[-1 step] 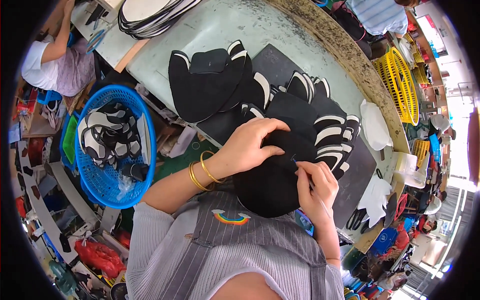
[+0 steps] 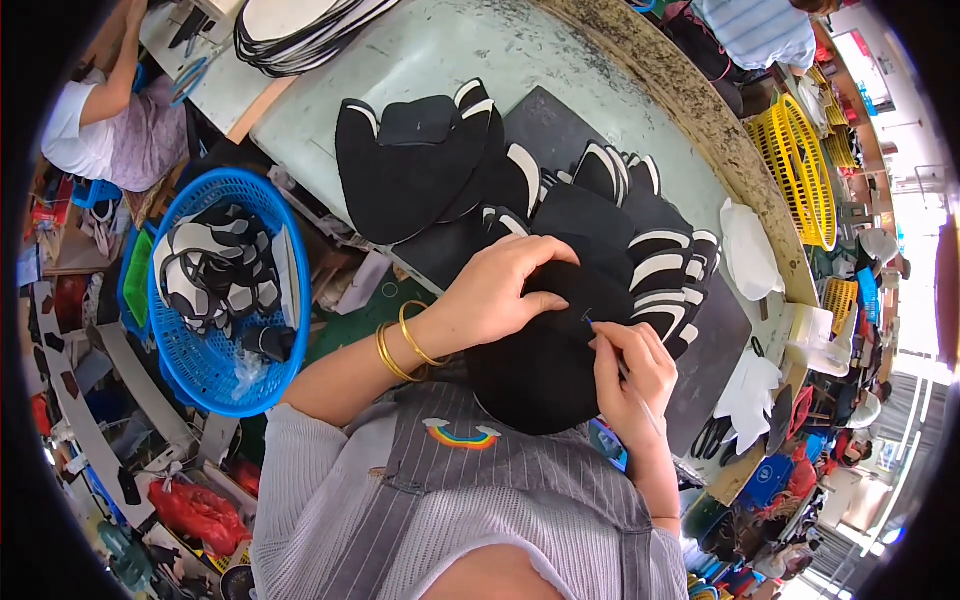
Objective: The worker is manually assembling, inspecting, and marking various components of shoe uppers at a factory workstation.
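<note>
In front of my chest lies a rounded black fabric piece (image 2: pixel 535 385), its near edge close to my apron. My left hand (image 2: pixel 500 290) holds it at the far side, thumb pressed on top and fingers bent over it. A thin pale pen (image 2: pixel 652 420) is pinched in my right hand (image 2: pixel 635 375), its tip touching the black fabric beside a small faint mark. Just beyond both hands is a spread pile of black pieces with white curved trim (image 2: pixel 660 265). Further left, more black pieces (image 2: pixel 410 190) of this kind lie overlapped.
A dark flat board (image 2: pixel 700 395) lies under the pile on the pale worktable (image 2: pixel 440 50). On the left stands a blue basket (image 2: pixel 225 405) of black-and-white parts. White sheets (image 2: pixel 750 250) lie at right, near a yellow basket (image 2: pixel 795 170). Another person (image 2: pixel 115 130) sits at far left.
</note>
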### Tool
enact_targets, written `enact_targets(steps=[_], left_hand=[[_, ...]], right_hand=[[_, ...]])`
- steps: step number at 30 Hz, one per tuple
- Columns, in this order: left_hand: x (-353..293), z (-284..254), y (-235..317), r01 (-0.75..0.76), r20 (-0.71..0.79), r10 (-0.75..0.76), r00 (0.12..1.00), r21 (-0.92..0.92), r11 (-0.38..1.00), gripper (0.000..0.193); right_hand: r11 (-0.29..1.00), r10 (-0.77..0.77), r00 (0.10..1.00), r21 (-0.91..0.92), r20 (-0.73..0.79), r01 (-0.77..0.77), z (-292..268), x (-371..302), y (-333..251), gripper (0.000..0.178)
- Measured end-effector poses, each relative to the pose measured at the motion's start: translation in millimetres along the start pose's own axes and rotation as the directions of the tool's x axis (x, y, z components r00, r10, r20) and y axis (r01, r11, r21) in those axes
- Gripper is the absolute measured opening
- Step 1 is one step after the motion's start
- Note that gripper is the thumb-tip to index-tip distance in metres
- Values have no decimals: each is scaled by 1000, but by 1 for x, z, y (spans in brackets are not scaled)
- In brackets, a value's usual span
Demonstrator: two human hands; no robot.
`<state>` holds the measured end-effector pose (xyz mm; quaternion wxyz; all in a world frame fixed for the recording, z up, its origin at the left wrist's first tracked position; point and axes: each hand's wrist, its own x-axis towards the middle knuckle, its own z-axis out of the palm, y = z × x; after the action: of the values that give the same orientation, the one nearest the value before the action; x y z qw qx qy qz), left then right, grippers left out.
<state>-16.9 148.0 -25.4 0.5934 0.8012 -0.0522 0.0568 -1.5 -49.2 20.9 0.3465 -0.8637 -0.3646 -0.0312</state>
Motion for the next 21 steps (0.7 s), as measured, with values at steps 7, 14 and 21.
enact_targets(steps=[7,14,21], left_hand=[[-18,-5,6,-317,105,309,945,60,947,21],[-18,-8,11,-370,217,325,920,215,904,19],[-9,-7,10,-332,141,305,942,251,909,25]], right_hand=[[971,157,985,191,-65,-142,-29,23,-8,17],[997,79,985,-14,152,-78,-12,41,3,12],[995,103,949,-18,298,-102,-19,49,5,10]])
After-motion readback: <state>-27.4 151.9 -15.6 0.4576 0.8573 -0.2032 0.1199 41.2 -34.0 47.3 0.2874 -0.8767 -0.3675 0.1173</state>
